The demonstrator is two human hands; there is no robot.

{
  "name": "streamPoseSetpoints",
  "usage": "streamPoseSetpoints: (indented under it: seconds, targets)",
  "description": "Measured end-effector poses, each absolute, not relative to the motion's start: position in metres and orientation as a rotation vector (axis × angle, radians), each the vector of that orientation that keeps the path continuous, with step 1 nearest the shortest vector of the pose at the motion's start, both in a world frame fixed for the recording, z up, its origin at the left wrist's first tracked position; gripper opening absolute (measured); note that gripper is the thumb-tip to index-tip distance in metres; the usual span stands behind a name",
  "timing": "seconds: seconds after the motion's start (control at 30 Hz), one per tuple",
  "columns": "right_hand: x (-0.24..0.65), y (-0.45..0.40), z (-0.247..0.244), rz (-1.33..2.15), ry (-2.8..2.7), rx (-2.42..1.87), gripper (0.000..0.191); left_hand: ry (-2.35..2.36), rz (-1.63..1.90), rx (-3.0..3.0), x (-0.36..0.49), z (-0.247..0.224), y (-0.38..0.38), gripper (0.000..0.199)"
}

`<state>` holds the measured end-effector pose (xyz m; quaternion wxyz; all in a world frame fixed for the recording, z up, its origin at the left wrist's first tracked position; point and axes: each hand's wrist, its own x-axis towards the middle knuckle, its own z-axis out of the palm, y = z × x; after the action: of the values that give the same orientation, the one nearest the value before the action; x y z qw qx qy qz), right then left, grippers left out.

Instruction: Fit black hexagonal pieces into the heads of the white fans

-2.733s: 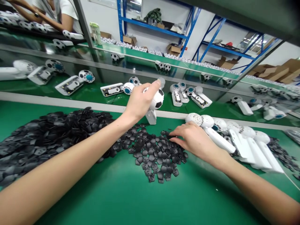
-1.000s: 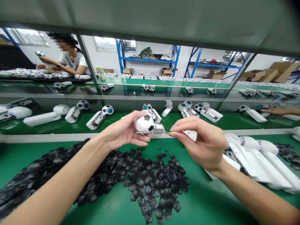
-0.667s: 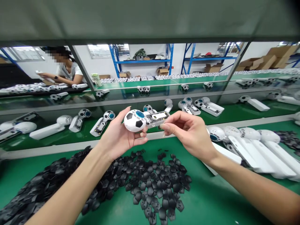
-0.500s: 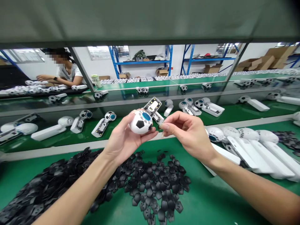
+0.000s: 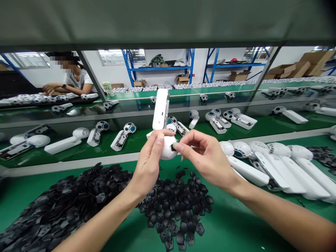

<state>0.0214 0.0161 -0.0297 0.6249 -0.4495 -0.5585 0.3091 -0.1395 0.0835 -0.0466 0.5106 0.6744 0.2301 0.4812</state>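
Observation:
A white device [image 5: 161,110] with a long body and a round ball end [image 5: 168,152] is in my left hand [image 5: 150,162], body pointing up, fingers and thumb around the ball. My right hand [image 5: 203,154] pinches a small black piece [image 5: 173,147] against the right side of the ball. Below both hands lies a heap of black pentagon pieces [image 5: 181,203], joined on the left by a bigger pile [image 5: 73,196]. White devices [image 5: 283,169] lie in a row right of my right hand.
Beyond a pale rail [image 5: 65,165], a green belt [image 5: 141,140] carries several ball-ended devices, some with circuits exposed. At the back left a person [image 5: 78,78] leans over a dark tray of similar devices. Blue shelves [image 5: 162,69] and cardboard boxes [image 5: 301,66] stand behind.
My left hand has turned the device so its body points up with the white shell showing, and moved right. My right hand has brought the black piece to the ball. Belt devices have shifted right.

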Motion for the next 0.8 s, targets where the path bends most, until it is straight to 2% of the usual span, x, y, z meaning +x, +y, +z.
streamPoseSetpoints:
  seconds: [0.33,0.6,0.7,0.8]
  targets:
    - [0.028,0.013,-0.023,0.904,-1.312,-1.066,0.027,0.628,1.286,2.001,-0.143,-0.049,0.088,0.031]
    - [0.033,0.008,-0.016,0.892,-1.454,-1.079,0.015,0.608,1.293,1.923,-0.141,-0.046,0.087,0.027]
    - [0.042,0.013,-0.015,0.966,-1.526,-1.044,0.018,0.657,1.287,1.837,-0.140,-0.046,0.091,0.024]
    - [0.054,0.022,-0.019,0.819,-1.573,-1.265,0.021,0.654,1.278,1.673,-0.140,-0.048,0.099,0.025]
